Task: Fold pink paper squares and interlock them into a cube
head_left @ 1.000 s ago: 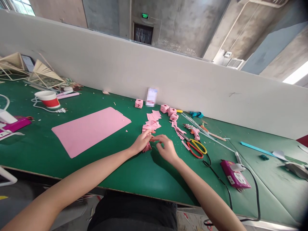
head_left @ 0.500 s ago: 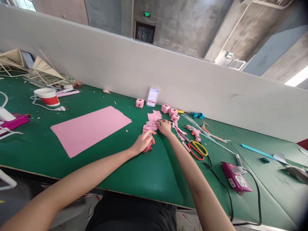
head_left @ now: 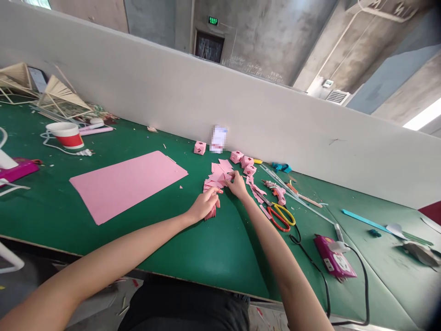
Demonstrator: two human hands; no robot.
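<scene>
My left hand (head_left: 204, 205) is closed around a stack of small pink paper pieces (head_left: 211, 213), low over the green table. Just right of it, my right hand (head_left: 237, 185) pinches a pink paper piece (head_left: 226, 176) between thumb and fingertips. A loose pile of similar pink pieces (head_left: 217, 168) spreads on the table beyond both hands. Behind my right hand sit several folded pink paper shapes (head_left: 237, 156) with diamond-shaped openings, and one more pink shape (head_left: 200, 147) stands farther left.
A large pink sheet (head_left: 129, 186) lies on the left. Scissors (head_left: 281, 216), a pink glue gun (head_left: 277, 191) and a magenta power strip (head_left: 334, 257) with a black cord are on the right. A paper cup (head_left: 68, 135) stands far left. A grey partition (head_left: 155, 92) bounds the table's back.
My right hand now lifts a pink piece at the pile's near edge, its fingers drawn together. The left hand keeps its place with the stack, which looks less fanned out.
</scene>
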